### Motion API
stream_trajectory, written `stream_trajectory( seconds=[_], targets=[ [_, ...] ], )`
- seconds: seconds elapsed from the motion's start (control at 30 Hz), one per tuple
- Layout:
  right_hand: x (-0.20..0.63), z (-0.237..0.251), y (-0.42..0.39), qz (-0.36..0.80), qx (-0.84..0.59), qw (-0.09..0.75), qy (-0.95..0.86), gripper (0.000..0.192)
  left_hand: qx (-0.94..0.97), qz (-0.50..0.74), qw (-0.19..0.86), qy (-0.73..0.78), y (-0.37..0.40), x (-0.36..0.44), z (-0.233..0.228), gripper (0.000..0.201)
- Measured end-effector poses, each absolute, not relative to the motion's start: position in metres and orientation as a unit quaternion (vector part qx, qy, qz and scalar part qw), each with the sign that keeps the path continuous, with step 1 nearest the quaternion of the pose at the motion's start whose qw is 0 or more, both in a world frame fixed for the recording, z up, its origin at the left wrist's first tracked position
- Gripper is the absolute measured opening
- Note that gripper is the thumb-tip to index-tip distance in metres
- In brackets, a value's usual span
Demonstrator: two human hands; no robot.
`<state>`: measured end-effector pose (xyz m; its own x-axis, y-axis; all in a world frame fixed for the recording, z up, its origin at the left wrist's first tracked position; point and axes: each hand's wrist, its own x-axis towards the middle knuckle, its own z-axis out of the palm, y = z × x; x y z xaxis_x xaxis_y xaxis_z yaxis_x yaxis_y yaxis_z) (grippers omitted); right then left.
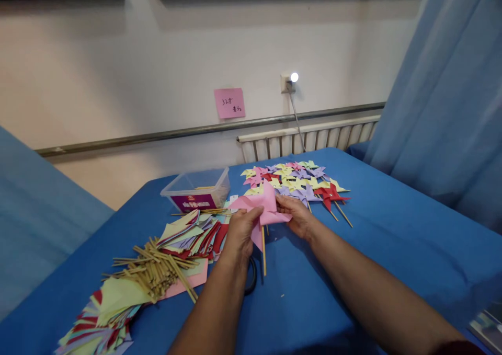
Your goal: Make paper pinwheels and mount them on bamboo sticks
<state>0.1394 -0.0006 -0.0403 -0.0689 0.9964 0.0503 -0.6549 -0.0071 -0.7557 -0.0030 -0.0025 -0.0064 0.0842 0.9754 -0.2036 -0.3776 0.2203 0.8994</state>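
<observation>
Both hands hold one pink pinwheel [262, 204] above the blue surface [392, 240]: the left hand [241, 233] has its fingers clamped on the paper's near edge, and the right hand [295, 215] pinches the far side, with the stick hanging below. Behind the pinwheel lies a batch of finished pinwheels [298, 182]. To its left sit a clear box [198, 189], cut paper squares [188, 237] and loose sticks [157, 271]. Judging by those piles, much remains to be made.
</observation>
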Motion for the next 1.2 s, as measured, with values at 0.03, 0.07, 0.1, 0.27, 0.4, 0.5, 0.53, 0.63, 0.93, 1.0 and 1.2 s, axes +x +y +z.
stream_trajectory(
  seconds=[0.03, 0.07, 0.1, 0.27, 0.4, 0.5, 0.53, 0.63, 0.93, 1.0, 1.2],
  targets=[
    [0.141, -0.040, -0.001, 0.666, -0.260, 0.619, -0.325, 0.028, 0.357, 0.510, 0.646, 0.442, -0.003, -0.003, -0.008, 0.032],
    [0.143, -0.040, -0.001, 0.672, -0.257, 0.611, -0.330, 0.027, 0.366, 0.502, 0.644, 0.447, -0.004, -0.002, -0.008, 0.032],
    [0.144, -0.041, -0.002, 0.675, -0.256, 0.606, -0.335, 0.026, 0.372, 0.496, 0.644, 0.449, -0.005, -0.002, -0.008, 0.031],
    [0.144, -0.043, -0.003, 0.672, -0.275, 0.600, -0.335, 0.031, 0.385, 0.475, 0.659, 0.438, -0.010, 0.000, -0.004, 0.027],
    [0.143, -0.045, 0.002, 0.671, -0.280, 0.621, -0.292, 0.037, 0.363, 0.486, 0.666, 0.433, -0.010, 0.001, -0.001, 0.027],
    [0.143, -0.048, 0.005, 0.668, -0.281, 0.630, -0.280, 0.037, 0.359, 0.487, 0.673, 0.427, -0.010, 0.001, -0.001, 0.026],
    [0.143, -0.049, 0.006, 0.667, -0.282, 0.628, -0.285, 0.036, 0.363, 0.480, 0.679, 0.421, -0.011, 0.000, -0.001, 0.025],
    [0.143, -0.051, 0.006, 0.664, -0.280, 0.625, -0.300, 0.032, 0.377, 0.465, 0.689, 0.409, -0.011, 0.000, -0.001, 0.022],
    [0.146, -0.046, 0.005, 0.683, -0.286, 0.628, -0.237, 0.040, 0.320, 0.523, 0.674, 0.413, -0.004, 0.000, -0.007, 0.031],
    [0.147, -0.045, 0.004, 0.691, -0.302, 0.621, -0.214, 0.043, 0.294, 0.545, 0.669, 0.411, -0.001, -0.001, -0.008, 0.031],
    [0.143, -0.040, -0.008, 0.748, -0.309, 0.524, -0.265, 0.051, 0.264, 0.599, 0.649, 0.388, 0.008, -0.006, -0.012, 0.031]
  ],
)
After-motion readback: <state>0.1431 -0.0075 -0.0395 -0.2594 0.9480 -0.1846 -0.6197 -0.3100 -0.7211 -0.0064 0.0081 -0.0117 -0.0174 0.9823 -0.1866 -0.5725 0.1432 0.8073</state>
